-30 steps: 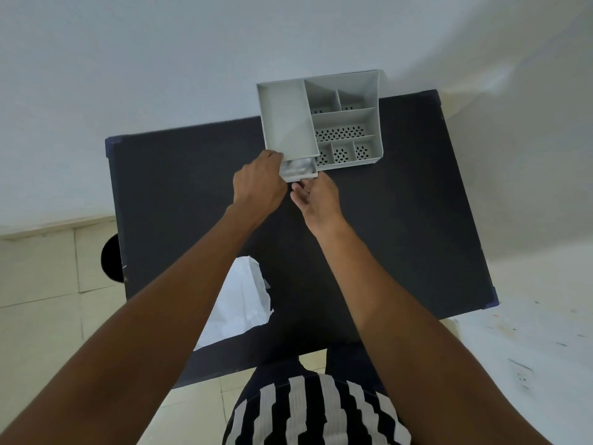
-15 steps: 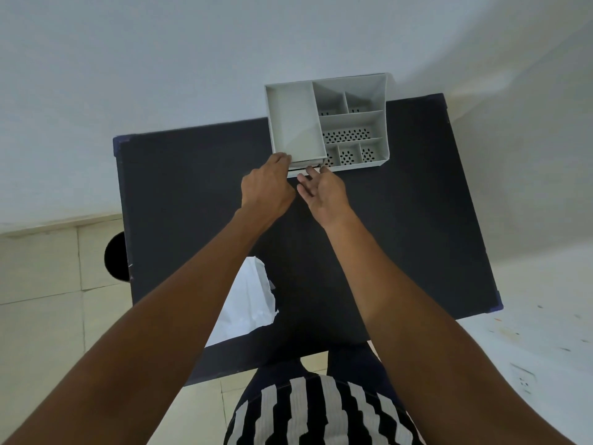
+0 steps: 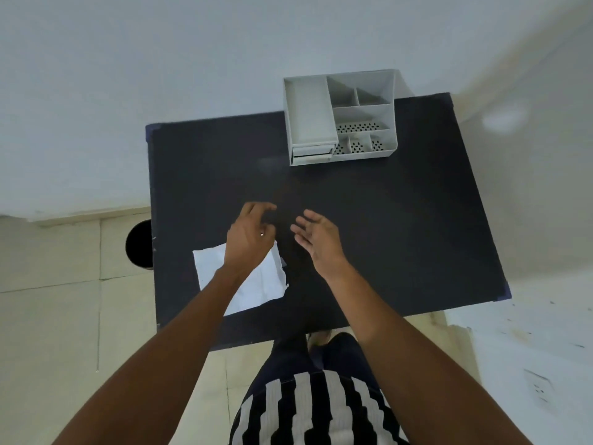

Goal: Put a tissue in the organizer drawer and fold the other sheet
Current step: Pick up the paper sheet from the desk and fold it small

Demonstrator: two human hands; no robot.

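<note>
The grey organizer [image 3: 341, 118] stands at the far edge of the dark table [image 3: 401, 226], its drawer [image 3: 313, 153] pushed in, so any contents are hidden; the open compartments look bare. The left hand [image 3: 248, 237] hovers with fingers loosely spread, holding nothing, above the white sheet [image 3: 253, 284] lying flat near the table's front left. The right hand [image 3: 316, 239] is open, palm inward, empty, beside it. Pale floor tiles and white wall surround the table.

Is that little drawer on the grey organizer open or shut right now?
Shut. The drawer front sits flush with the organizer's front edge, and neither of the hands touches it.
</note>
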